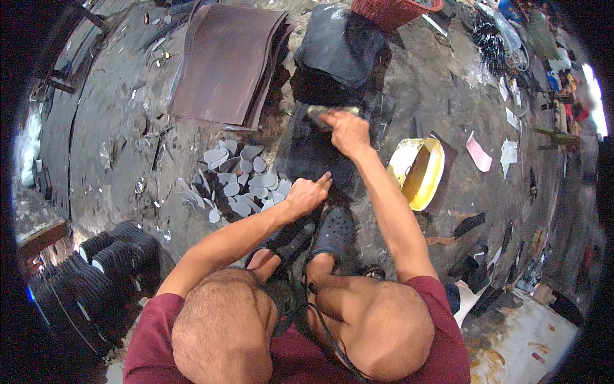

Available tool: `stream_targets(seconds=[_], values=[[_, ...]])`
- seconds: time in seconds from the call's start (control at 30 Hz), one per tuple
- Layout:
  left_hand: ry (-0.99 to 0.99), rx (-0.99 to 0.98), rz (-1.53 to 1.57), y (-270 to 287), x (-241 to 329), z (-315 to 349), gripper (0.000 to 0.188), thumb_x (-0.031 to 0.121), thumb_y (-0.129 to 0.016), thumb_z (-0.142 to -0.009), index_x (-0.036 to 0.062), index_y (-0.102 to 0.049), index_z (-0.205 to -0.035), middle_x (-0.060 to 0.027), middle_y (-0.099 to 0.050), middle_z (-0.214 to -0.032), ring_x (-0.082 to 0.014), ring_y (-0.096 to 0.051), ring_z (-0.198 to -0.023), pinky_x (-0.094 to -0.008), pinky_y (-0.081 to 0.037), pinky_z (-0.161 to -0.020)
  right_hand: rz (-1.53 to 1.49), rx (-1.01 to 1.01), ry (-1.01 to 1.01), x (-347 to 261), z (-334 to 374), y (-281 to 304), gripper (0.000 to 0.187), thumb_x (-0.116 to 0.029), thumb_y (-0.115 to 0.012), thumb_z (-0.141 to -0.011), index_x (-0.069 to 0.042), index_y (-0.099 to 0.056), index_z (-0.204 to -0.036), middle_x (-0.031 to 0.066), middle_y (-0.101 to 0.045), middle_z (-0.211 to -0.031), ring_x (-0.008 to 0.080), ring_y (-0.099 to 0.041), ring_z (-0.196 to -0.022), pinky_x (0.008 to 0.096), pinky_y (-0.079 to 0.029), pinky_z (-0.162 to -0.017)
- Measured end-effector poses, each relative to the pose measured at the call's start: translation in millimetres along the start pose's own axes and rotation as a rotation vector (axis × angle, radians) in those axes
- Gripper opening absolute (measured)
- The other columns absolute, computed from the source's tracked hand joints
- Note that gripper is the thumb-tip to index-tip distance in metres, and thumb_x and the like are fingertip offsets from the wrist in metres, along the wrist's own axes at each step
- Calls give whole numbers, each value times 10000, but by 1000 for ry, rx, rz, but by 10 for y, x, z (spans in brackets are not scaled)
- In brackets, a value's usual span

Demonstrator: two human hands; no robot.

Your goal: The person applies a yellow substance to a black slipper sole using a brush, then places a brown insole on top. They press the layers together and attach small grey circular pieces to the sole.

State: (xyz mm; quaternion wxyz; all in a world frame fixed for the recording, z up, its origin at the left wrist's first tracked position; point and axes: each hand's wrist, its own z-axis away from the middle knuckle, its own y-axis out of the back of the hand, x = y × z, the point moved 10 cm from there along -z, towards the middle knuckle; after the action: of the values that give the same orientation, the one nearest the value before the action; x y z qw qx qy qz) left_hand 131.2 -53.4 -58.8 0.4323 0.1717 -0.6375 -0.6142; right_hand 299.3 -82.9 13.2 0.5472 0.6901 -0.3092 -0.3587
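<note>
My right hand (pixel 350 133) is closed around a pale, flat tool (pixel 334 112), blurred by motion, whose kind I cannot make out. It is over the far part of a black sheet (pixel 307 150) on the floor. My left hand (pixel 309 193) rests on the sheet's near edge, one finger stretched out and pressing down, the others partly curled. Left of the sheet lies a loose heap of grey rounded cut pieces (pixel 240 182). Right of my right forearm sits a yellow-and-white tray-like container (pixel 430 182), stained yellow inside.
Stacked brown sheets (pixel 227 64) lie at the far left of the black sheet. Beyond it are a black sheet pile (pixel 339 45) and a red basket (pixel 390 13). Black sole-shaped pieces (pixel 96 275) stand at lower left. A pink scrap (pixel 478 153) lies right; my clogs (pixel 336 230) are close by.
</note>
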Motion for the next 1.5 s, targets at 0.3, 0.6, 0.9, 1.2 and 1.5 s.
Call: stream_targets(seconds=[0.3,0.6,0.9,1.2,1.5], values=[[35,-68,4,67,-5,34,533,124,-574,-880,99,-542,-1411,-91,-426,-1569,-272,-735,-695,-429,-585,-588,21,-208,-145,214,-233,180,412,-113,-589,-830,-333,-746,-1140,95,-750,-957,310,-719,-926,468,-575,-777],[41,-7,51,84,-53,114,526,104,-570,-876,58,-533,-1398,-117,-460,-1541,-293,-735,-707,-442,-584,-583,-34,-458,-213,474,86,160,443,-132,-608,-834,-355,-714,-1202,126,-748,-1017,341,-715,-965,490,-560,-828],[97,-51,121,125,21,126,572,81,-586,-834,64,-524,-1403,-131,-472,-1528,-326,-739,-756,-460,-586,-604,102,-69,-9,-341,649,17,437,-152,-596,-862,-268,-673,-1277,103,-731,-1011,355,-720,-870,525,-572,-728],[132,-24,104,157,67,72,575,57,-563,-856,83,-506,-1428,-103,-476,-1532,-305,-742,-765,-456,-585,-604,-40,-427,49,138,-234,-9,450,-136,-676,-771,-398,-752,-1129,75,-751,-973,306,-715,-951,447,-576,-832],[440,618,666,629,-602,458,389,78,-627,-855,55,-678,-1240,-177,-664,-1231,-388,-659,-1034,-444,-529,-909,-34,-370,-255,582,131,123,480,-105,-598,-821,-361,-705,-1214,105,-749,-1025,344,-720,-938,497,-569,-786]])
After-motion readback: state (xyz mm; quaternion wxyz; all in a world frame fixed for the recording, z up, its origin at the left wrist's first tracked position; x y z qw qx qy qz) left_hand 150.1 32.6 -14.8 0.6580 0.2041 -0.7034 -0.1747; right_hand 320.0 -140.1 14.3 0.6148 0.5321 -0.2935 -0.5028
